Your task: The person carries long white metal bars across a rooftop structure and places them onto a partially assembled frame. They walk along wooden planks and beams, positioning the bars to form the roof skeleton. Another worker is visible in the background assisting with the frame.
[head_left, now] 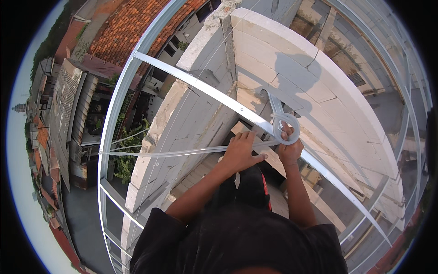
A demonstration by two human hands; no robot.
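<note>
A coil of clear hose point(296, 133) is looped in my right hand point(290, 150), whose fingers are closed round its lower part beside the silver metal beam point(219, 97). From the coil, a straight stretch of the clear hose point(187, 152) runs left to the curved metal frame. My left hand point(239, 151) lies over this stretch, back of the hand upward. Its thumb sticks out to the right, apart from the fingers, and the palm is hidden. The beam passes just beyond both hands.
Pale block walls point(292, 59) stand ahead and to the left. A curved metal frame point(114, 105) rises at the left, with more metal members point(383, 55) at the right. Far below lie tiled roofs point(123, 32), corrugated sheets point(68, 105) and a green plant point(125, 166).
</note>
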